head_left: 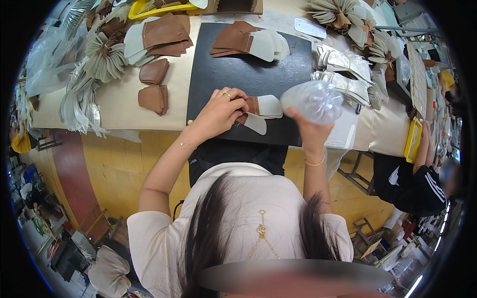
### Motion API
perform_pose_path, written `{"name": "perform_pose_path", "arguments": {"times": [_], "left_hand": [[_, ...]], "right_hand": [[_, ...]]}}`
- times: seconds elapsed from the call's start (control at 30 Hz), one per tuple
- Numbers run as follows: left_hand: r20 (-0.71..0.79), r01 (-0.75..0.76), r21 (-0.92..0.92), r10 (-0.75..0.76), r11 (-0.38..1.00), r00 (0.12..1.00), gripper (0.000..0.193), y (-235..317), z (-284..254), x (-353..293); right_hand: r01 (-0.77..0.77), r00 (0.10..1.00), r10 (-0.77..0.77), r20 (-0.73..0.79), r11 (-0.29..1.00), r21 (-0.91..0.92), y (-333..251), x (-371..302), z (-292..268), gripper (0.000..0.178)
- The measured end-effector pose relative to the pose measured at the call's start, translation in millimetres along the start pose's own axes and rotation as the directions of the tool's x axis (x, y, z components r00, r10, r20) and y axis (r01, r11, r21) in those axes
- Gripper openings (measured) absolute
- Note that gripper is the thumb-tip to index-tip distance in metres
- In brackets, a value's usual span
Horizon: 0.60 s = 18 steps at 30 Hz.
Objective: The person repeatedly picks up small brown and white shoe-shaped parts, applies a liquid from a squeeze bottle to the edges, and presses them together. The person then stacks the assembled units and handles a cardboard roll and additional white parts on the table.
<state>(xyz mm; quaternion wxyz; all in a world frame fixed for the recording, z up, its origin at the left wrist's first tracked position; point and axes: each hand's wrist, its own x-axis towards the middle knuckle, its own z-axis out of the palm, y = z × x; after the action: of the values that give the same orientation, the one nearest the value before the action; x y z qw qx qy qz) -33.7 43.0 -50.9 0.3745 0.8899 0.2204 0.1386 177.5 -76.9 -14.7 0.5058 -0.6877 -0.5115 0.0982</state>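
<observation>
My left hand (217,115) is closed on a brown leather piece with a white rounded end (269,106) on the black mat (208,74). A second white rounded end (255,124) sticks out below it, slanting toward me. Part of the brown leather is hidden under my fingers. My right hand (313,133) is wrapped round a clear plastic bottle (322,102), tipped sideways so that its narrow end points at the white end. What the bottle contains cannot be made out clearly.
A fanned stack of brown and white pieces (248,42) lies farther up the mat. Left of it are another stack (166,35) and two small brown piles (154,99). Tied whitish bundles (343,74) lie on the right. A person in black (410,184) works at the right.
</observation>
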Motion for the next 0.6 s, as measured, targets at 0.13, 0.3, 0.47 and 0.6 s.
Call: {"name": "perform_pose_path", "arguments": {"times": [0.13,0.3,0.47,0.6], "left_hand": [[-0.075,0.015,0.032,-0.013,0.999,0.997,0.011,8,12,-8],[-0.117,0.038,0.038,-0.034,0.999,0.993,0.013,12,16,-10],[-0.112,0.022,0.034,-0.018,0.999,0.994,0.015,13,15,-7],[-0.072,0.038,0.052,-0.035,0.998,0.997,0.01,16,14,-5]], "right_hand": [[0.024,0.987,-0.009,-0.157,0.995,0.097,-6,0,12,0.044],[0.094,0.995,-0.094,-0.025,0.995,-0.019,-6,7,17,0.041],[-0.102,0.982,0.121,-0.144,0.985,0.137,-6,18,18,0.041],[0.029,0.998,-0.03,0.057,0.999,0.021,-10,16,33,0.05]]}}
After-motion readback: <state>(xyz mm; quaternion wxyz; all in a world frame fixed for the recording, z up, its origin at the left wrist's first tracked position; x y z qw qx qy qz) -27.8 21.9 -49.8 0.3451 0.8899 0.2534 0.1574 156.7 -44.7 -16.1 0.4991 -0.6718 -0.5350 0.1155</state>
